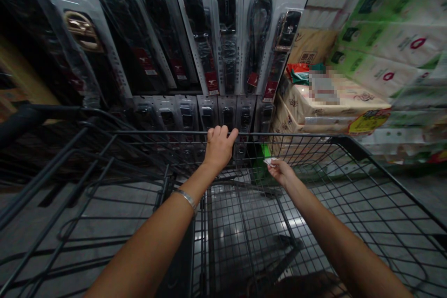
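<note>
So the left hand [220,145] is curled over the far top rail of a dark grey, metal-wire shopping cart [307,135], knuckles up, with a flat silver-coloured bracelet [186,198] on that wrist. The right hand [281,172] is just to the right and a bit nearer, fingertips pinched on a small, crumpled white scrap [269,162] that sticks out to the left; too small to tell what it is.

The cart is all thin dark bars in a square-ish grid, with thicker rails around the top and rounded black corner pieces. The far rail runs straight across, and the right rail slants back toward the near right. There's a gap between the hands, and more room between the right hand and the right side.

Just past the far rail hang black belts [227,14] in clear plastic on long white cards, two rows of them, one on the left with a gold-coloured buckle. Far right are stacked cream-coloured plastic-wrapped packs [296,102] with a yellow label, then a tall pile of green-and-white packs [401,42], kinda blurry. Shiny grey floor [139,195] shows through the mesh, and the whole place is pretty dim.
</note>
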A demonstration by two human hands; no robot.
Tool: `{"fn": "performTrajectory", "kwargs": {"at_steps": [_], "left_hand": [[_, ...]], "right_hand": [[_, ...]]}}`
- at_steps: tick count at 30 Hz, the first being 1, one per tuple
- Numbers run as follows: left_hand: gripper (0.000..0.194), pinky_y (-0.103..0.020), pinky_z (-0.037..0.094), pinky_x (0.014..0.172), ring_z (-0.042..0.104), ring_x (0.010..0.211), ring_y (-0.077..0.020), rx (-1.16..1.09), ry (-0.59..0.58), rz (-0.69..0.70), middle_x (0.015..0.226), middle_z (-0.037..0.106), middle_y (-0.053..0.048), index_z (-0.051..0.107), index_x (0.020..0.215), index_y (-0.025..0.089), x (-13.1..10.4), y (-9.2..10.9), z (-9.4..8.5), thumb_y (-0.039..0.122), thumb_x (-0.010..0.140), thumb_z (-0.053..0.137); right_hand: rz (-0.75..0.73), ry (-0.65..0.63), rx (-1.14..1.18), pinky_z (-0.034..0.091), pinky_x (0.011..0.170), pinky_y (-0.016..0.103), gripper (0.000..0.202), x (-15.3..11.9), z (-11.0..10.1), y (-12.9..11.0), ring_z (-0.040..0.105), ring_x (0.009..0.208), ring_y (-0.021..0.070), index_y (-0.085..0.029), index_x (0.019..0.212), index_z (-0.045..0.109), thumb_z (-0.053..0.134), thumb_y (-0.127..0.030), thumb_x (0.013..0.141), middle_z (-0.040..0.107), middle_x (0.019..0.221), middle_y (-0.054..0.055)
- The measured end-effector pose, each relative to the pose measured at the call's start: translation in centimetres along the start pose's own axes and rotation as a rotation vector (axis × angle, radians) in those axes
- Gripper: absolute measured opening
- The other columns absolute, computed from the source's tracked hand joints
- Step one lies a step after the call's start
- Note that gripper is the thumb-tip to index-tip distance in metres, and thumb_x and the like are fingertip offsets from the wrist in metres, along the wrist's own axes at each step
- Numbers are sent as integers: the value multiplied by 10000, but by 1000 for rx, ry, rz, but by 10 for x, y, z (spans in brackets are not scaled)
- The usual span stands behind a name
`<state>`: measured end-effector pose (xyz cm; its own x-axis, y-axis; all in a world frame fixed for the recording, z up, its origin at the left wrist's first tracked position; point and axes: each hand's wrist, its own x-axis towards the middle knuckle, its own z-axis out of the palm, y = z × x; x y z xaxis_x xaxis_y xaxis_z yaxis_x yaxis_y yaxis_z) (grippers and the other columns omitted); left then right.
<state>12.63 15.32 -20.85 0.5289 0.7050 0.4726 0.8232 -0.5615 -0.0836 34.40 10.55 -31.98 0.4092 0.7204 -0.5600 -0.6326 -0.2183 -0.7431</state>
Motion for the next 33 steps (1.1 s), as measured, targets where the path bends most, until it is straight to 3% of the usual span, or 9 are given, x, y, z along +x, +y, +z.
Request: {"fn": "performTrajectory", "kwargs": {"at_steps": [7,10,12,15,18,20,26,30,33], "left_hand": [[372,-406,341,809,412,909,-269,19,14,8,900,477,-110,512,1155,186,0,0,0,126,801,416],[368,-408,342,806,412,908,-270,10,17,8,907,478,-115,518,1145,185,0,0,1,126,796,419],[361,-410,343,805,414,904,-270,6,18,8,910,479,-117,521,1139,182,0,0,1,129,797,418],[365,-413,344,807,416,905,-273,3,12,11,907,482,-117,516,1148,180,0,-1,1,132,800,416],[369,-415,341,813,417,914,-274,-17,4,9,914,484,-118,512,1153,183,0,-2,1,132,800,420],[367,-416,339,819,417,917,-273,-21,1,9,915,485,-117,510,1154,187,0,-3,1,132,802,423],[326,-394,344,797,423,896,-264,21,7,26,892,487,-102,515,1134,189,1,-4,0,143,822,431],[287,-391,347,781,429,892,-262,37,-12,28,889,492,-97,524,1097,186,2,-3,-4,149,825,438],[276,-392,350,772,435,894,-261,51,-31,29,896,497,-97,522,1089,192,3,-2,-7,157,828,439]], "right_hand": [[95,58,62,433,379,127,201,-19,19,-20,506,423,67,-178,637,480,443,19,631,550,512,-24],[19,32,53,389,362,143,168,-28,30,-25,482,420,70,-178,626,484,439,-17,608,552,513,-24],[-147,102,-24,353,359,162,128,-33,38,-23,465,422,77,-184,609,479,465,-57,604,533,511,-34],[-558,234,-318,368,438,192,111,-42,43,-12,458,478,94,-197,609,472,542,-112,601,498,533,-50],[-962,172,-719,416,609,235,81,-47,38,-2,488,631,126,-199,706,517,545,-147,650,531,672,-22],[-1089,121,-984,411,677,259,120,-48,30,0,503,728,151,-193,810,553,490,-153,716,549,800,19],[-1040,-1,-1655,386,659,260,285,-42,9,2,535,797,170,-183,1056,570,413,-114,828,535,1028,83],[-987,-25,-1823,395,671,263,295,-39,6,10,549,867,185,-169,1074,554,374,-79,859,534,1064,118],[-805,-2,-1912,392,645,268,284,-39,1,21,571,823,183,-163,1000,569,360,-43,850,550,1011,122]]}}
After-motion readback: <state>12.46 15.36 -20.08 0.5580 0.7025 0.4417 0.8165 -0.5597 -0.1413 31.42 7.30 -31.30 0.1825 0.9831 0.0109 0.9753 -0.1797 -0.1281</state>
